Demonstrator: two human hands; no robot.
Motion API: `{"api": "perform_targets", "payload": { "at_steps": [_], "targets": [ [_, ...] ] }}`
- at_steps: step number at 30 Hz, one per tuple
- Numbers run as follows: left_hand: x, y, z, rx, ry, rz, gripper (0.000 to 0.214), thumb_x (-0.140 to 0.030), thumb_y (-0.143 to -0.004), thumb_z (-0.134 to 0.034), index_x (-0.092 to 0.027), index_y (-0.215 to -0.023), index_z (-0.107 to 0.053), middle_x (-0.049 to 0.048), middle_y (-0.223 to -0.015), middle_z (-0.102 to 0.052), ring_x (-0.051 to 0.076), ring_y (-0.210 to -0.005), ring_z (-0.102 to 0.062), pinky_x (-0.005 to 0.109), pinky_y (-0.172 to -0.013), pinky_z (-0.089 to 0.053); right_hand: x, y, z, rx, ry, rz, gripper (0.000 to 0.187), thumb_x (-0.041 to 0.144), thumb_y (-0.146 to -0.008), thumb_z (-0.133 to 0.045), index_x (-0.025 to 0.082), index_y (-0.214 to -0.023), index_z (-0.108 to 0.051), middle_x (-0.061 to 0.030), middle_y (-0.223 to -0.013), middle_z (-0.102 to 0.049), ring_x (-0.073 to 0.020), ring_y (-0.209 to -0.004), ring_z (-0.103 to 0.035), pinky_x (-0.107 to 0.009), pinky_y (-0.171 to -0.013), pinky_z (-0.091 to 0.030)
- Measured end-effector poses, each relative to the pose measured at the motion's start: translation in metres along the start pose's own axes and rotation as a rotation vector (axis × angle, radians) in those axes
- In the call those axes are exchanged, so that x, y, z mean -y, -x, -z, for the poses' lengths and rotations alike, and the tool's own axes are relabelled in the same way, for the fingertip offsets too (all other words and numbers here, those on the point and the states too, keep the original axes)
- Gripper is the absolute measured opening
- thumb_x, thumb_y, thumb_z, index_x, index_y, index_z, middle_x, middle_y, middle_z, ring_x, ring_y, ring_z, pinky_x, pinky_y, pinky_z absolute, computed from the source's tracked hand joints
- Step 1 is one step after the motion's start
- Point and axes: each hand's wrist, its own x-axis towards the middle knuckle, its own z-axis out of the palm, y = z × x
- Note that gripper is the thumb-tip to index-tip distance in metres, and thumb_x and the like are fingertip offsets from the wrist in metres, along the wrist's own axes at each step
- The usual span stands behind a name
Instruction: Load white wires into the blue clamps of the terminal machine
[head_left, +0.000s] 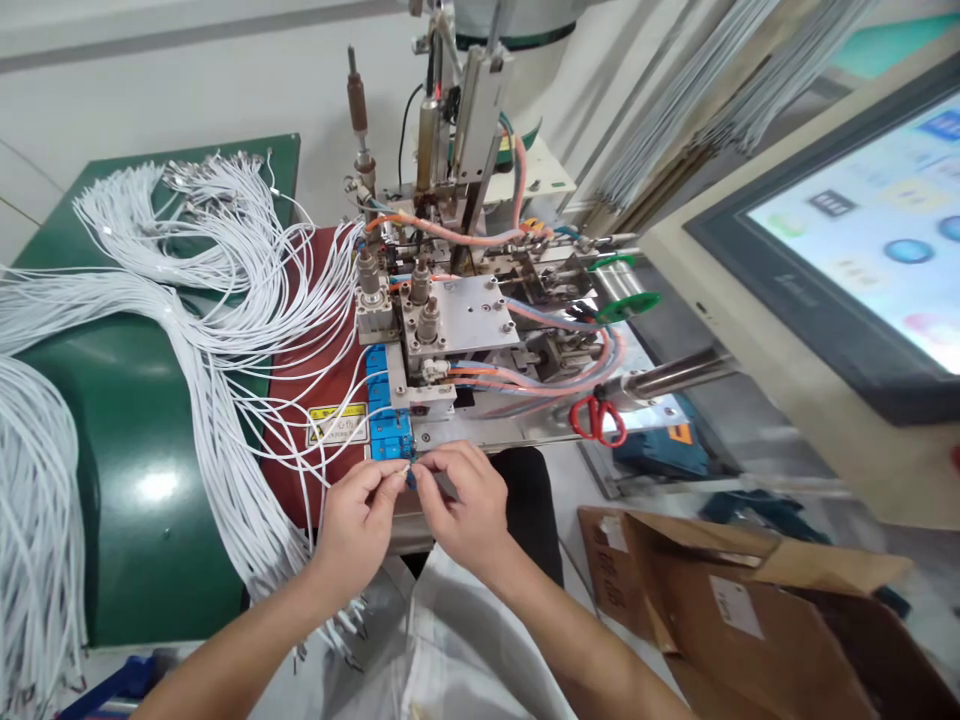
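My left hand [361, 515] is closed in a pinch, thumb against forefinger, on what looks like the pale end of a white wire [407, 468]. Facing it, my right hand [466, 502] also pinches at that tip; what lies between its fingers is too small to make out. Both sets of fingertips almost meet just in front of a row of blue clamp blocks [390, 432] on the machine's edge. Several white wires [296, 345] run from the left into these blocks and the machine [461, 315].
Bundled white wires cover much of the green table [142, 560] at left. A warning label [337, 425] lies on the red surface. Red-handled scissors [598, 420], a wire spool [622, 288], a touch screen [862, 230] and cardboard boxes [720, 600] are to the right.
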Motion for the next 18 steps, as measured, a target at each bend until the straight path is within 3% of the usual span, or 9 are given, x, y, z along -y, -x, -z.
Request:
{"api": "perform_targets", "payload": {
  "at_steps": [2, 5, 9, 18],
  "targets": [
    [0.001, -0.003, 0.008, 0.053, -0.065, -0.026, 0.020, -0.024, -0.079, -0.057, -0.021, -0.097, -0.064, 0.0010, -0.081, -0.062, 0.010, -0.058, -0.056, 0.022, -0.057, -0.050, -0.005, -0.002, 0.001, -0.003, 0.041, 0.028, 0.010, 0.019, -0.076, -0.055, 0.019, -0.066, -0.058, -0.0033, -0.065, -0.060, -0.0160, -0.065, -0.054, -0.030, -0.063, -0.044],
    [0.005, -0.009, 0.022, 0.105, -0.204, -0.150, 0.019, -0.019, -0.078, -0.057, -0.023, -0.095, -0.064, 0.0020, -0.094, -0.059, 0.011, -0.069, -0.059, 0.023, -0.064, -0.051, -0.014, -0.006, 0.001, 0.032, -0.008, -0.149, 0.014, 0.020, -0.075, -0.055, 0.019, -0.061, -0.056, -0.0012, -0.061, -0.057, -0.0136, -0.059, -0.052, -0.026, -0.057, -0.043],
    [0.015, -0.018, 0.031, 0.088, -0.306, -0.299, 0.019, -0.017, -0.084, -0.048, -0.021, -0.092, -0.065, 0.0032, -0.090, -0.060, 0.015, -0.086, -0.060, 0.029, -0.079, -0.049, -0.023, -0.008, -0.006, 0.109, -0.079, -0.344, 0.015, 0.023, -0.076, -0.053, 0.018, -0.063, -0.057, -0.0001, -0.063, -0.056, -0.0123, -0.057, -0.051, -0.023, -0.056, -0.042],
    [0.021, -0.029, 0.026, 0.102, -0.415, -0.237, 0.018, -0.015, -0.084, -0.046, -0.018, -0.089, -0.063, 0.0043, -0.084, -0.063, 0.016, -0.078, -0.061, 0.029, -0.074, -0.049, -0.033, -0.004, -0.015, 0.149, -0.102, -0.431, 0.015, 0.027, -0.076, -0.051, 0.018, -0.065, -0.056, 0.0008, -0.061, -0.054, -0.0131, -0.058, -0.049, -0.024, -0.055, -0.039]
  ]
}}
